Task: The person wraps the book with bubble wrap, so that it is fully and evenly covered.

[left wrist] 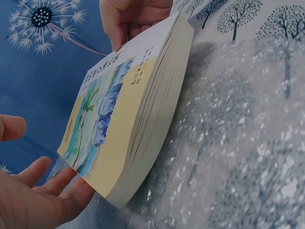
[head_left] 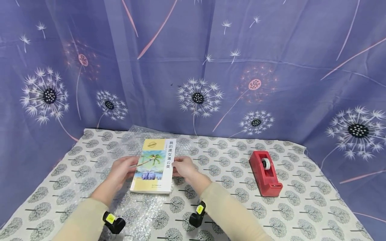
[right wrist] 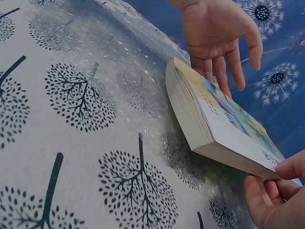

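A thick paperback book with a palm tree on its yellow and white cover lies face up, raised slightly at one side, over a clear sheet of bubble wrap. My right hand pinches its right edge, thumb on the cover and fingers beneath, as the right wrist view shows. On the opposite side my left hand has its fingers extended, the fingertips touching the book's left edge while the thumb stands away from the cover. In the left wrist view, the page block faces the camera.
To the right stands a red tape dispenser with a roll of tape. A tree-print cloth covers the table, and a purple dandelion curtain hangs along its back edge. Bubble wrap spreads left of and in front of the book.
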Demonstrator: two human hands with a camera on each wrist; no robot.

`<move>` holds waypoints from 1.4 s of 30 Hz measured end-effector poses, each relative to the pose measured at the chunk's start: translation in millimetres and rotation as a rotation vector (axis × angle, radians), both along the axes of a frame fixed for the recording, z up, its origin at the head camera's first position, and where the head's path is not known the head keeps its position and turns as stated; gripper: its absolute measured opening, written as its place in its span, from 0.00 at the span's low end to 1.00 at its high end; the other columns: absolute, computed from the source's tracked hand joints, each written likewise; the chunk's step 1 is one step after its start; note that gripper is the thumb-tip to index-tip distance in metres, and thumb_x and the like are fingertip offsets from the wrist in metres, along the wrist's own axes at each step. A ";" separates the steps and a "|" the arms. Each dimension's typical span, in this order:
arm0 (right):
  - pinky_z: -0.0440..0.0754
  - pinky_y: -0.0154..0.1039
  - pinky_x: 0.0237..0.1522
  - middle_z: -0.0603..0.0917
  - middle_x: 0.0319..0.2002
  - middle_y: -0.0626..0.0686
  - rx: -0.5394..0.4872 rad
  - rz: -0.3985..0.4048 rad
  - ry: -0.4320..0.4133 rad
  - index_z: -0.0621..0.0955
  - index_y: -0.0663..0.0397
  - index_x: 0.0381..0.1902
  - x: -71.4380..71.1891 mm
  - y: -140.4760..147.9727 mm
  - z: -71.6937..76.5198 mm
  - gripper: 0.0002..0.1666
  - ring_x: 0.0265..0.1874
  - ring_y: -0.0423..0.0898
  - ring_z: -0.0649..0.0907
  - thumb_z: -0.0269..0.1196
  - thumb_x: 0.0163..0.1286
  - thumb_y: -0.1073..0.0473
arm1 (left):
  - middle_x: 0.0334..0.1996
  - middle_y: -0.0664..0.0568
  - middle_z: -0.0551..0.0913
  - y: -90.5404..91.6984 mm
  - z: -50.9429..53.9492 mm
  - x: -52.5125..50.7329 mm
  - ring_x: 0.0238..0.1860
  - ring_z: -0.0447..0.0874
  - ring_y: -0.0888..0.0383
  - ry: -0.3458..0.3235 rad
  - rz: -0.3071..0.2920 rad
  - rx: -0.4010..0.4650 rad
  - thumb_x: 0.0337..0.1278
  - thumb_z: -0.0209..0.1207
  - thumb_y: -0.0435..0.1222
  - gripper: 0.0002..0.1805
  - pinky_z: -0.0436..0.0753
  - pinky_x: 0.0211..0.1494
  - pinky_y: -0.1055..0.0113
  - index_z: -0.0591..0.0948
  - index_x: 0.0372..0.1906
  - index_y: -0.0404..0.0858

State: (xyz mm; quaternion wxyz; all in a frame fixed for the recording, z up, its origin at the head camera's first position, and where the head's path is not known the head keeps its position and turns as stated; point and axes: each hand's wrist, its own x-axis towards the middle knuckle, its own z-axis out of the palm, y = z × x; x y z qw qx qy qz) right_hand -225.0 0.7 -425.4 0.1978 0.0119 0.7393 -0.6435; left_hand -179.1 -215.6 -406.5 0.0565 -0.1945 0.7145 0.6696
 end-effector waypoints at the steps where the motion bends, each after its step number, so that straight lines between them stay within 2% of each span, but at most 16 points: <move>1: 0.86 0.40 0.41 0.83 0.41 0.60 0.002 0.003 0.002 0.73 0.69 0.58 0.2 -1.4 0.3 0.22 0.32 0.46 0.83 0.53 0.67 0.67 | 0.59 0.37 0.71 -1.2 -0.9 0.1 0.35 0.81 0.64 0.006 -0.001 -0.010 0.61 0.52 0.43 0.35 0.85 0.41 0.71 0.61 0.67 0.26; 4: 0.86 0.41 0.41 0.83 0.41 0.60 0.008 0.003 0.009 0.74 0.69 0.57 0.9 -5.7 0.9 0.21 0.32 0.47 0.84 0.53 0.67 0.67 | 0.53 0.43 0.77 -6.1 -6.8 -2.2 0.32 0.82 0.65 0.012 0.034 -0.022 0.59 0.55 0.44 0.34 0.84 0.36 0.73 0.64 0.65 0.27; 7: 0.86 0.41 0.40 0.84 0.41 0.60 0.012 0.001 0.009 0.74 0.68 0.57 0.0 -10.5 0.0 0.21 0.33 0.48 0.84 0.52 0.67 0.67 | 0.49 0.48 0.79 -13.3 -14.0 -5.7 0.31 0.81 0.67 0.015 0.037 -0.042 0.58 0.56 0.45 0.34 0.84 0.34 0.74 0.65 0.65 0.29; 8: 0.86 0.41 0.40 0.84 0.40 0.60 0.010 0.002 0.012 0.74 0.69 0.57 -0.3 -12.3 -0.4 0.21 0.33 0.48 0.84 0.52 0.67 0.68 | 0.48 0.50 0.80 -16.0 -18.5 -8.1 0.31 0.82 0.67 0.010 0.057 -0.047 0.57 0.57 0.45 0.33 0.83 0.33 0.75 0.67 0.64 0.31; 10: 0.87 0.41 0.40 0.84 0.40 0.60 0.000 0.001 0.010 0.74 0.69 0.57 -1.1 -15.8 -0.8 0.21 0.33 0.48 0.84 0.52 0.67 0.69 | 0.52 0.46 0.78 -22.0 -26.1 -12.0 0.32 0.82 0.66 0.015 0.050 -0.077 0.57 0.56 0.47 0.34 0.83 0.34 0.74 0.66 0.65 0.31; 14: 0.87 0.41 0.39 0.84 0.40 0.61 -0.023 0.007 0.011 0.74 0.70 0.56 -1.2 -23.1 -0.5 0.21 0.33 0.49 0.85 0.51 0.65 0.71 | 0.57 0.44 0.76 -37.3 -55.2 -28.1 0.36 0.82 0.65 -0.003 0.092 -0.137 0.57 0.56 0.50 0.34 0.83 0.34 0.75 0.67 0.65 0.37; 17: 0.87 0.42 0.39 0.84 0.41 0.61 -0.025 0.012 0.003 0.74 0.70 0.56 -0.5 -27.9 -0.2 0.21 0.34 0.49 0.85 0.51 0.65 0.71 | 0.58 0.44 0.75 -45.7 -71.5 -36.3 0.38 0.82 0.64 -0.005 0.110 -0.178 0.59 0.55 0.52 0.34 0.84 0.36 0.74 0.67 0.65 0.39; 22: 0.86 0.43 0.41 0.83 0.43 0.59 0.006 0.023 -0.010 0.73 0.68 0.58 0.4 -33.1 -1.8 0.22 0.35 0.47 0.84 0.51 0.67 0.69 | 0.58 0.43 0.75 -50.4 -79.7 -36.5 0.45 0.83 0.57 0.015 0.101 -0.242 0.61 0.51 0.55 0.34 0.84 0.43 0.68 0.67 0.65 0.38; 26: 0.84 0.41 0.39 0.82 0.44 0.57 0.040 0.041 -0.012 0.73 0.65 0.60 1.0 -36.3 -2.6 0.23 0.35 0.45 0.81 0.51 0.67 0.68 | 0.58 0.43 0.74 -50.2 -78.5 -33.7 0.50 0.79 0.52 0.017 0.079 -0.297 0.62 0.49 0.56 0.35 0.82 0.46 0.65 0.67 0.65 0.37; 29: 0.81 0.35 0.33 0.82 0.45 0.56 0.066 0.062 -0.002 0.73 0.62 0.61 1.8 -38.7 -2.7 0.25 0.34 0.44 0.80 0.52 0.66 0.68 | 0.56 0.44 0.74 -46.6 -69.1 -28.4 0.48 0.76 0.54 0.000 0.077 -0.326 0.62 0.50 0.55 0.33 0.80 0.41 0.69 0.68 0.64 0.37; 32: 0.74 0.31 0.27 0.83 0.47 0.55 0.077 0.087 -0.004 0.73 0.60 0.62 3.5 -41.1 -1.7 0.26 0.34 0.43 0.79 0.52 0.65 0.68 | 0.55 0.42 0.73 -35.3 -40.5 -12.5 0.45 0.74 0.54 -0.017 0.061 -0.338 0.63 0.50 0.51 0.31 0.78 0.37 0.69 0.68 0.63 0.35; 34: 0.71 0.30 0.25 0.83 0.48 0.55 0.079 0.097 -0.004 0.74 0.60 0.61 4.1 -41.9 -1.4 0.25 0.35 0.43 0.79 0.52 0.65 0.69 | 0.57 0.38 0.71 -27.0 -21.1 -0.5 0.48 0.73 0.49 -0.024 0.030 -0.351 0.64 0.49 0.49 0.31 0.79 0.41 0.61 0.67 0.64 0.33; 36: 0.75 0.32 0.28 0.82 0.50 0.57 0.075 0.092 -0.010 0.73 0.62 0.62 4.5 -42.1 -1.4 0.26 0.39 0.45 0.81 0.51 0.65 0.68 | 0.60 0.35 0.69 -19.7 -7.4 8.2 0.53 0.71 0.43 -0.029 0.009 -0.358 0.65 0.48 0.48 0.31 0.77 0.49 0.53 0.66 0.64 0.31; 37: 0.78 0.34 0.32 0.82 0.51 0.57 0.074 0.088 -0.010 0.72 0.63 0.63 4.7 -41.7 -1.5 0.26 0.41 0.45 0.81 0.51 0.66 0.68 | 0.61 0.34 0.68 -18.2 -5.5 10.0 0.56 0.70 0.42 -0.030 0.005 -0.370 0.65 0.48 0.48 0.31 0.76 0.52 0.51 0.65 0.65 0.30; 40: 0.82 0.37 0.40 0.80 0.53 0.59 0.076 0.071 -0.013 0.69 0.66 0.63 5.8 -39.6 -1.3 0.27 0.44 0.47 0.81 0.52 0.66 0.65 | 0.62 0.33 0.67 -17.6 -9.6 9.0 0.60 0.68 0.40 -0.037 0.002 -0.410 0.66 0.47 0.47 0.31 0.72 0.59 0.46 0.65 0.66 0.30; 42: 0.81 0.36 0.39 0.78 0.54 0.60 0.074 0.063 -0.016 0.68 0.67 0.64 7.9 -37.2 1.0 0.28 0.43 0.46 0.80 0.53 0.68 0.63 | 0.62 0.33 0.67 -18.8 -12.4 6.3 0.60 0.68 0.39 -0.046 -0.002 -0.447 0.66 0.47 0.46 0.31 0.72 0.60 0.46 0.64 0.66 0.30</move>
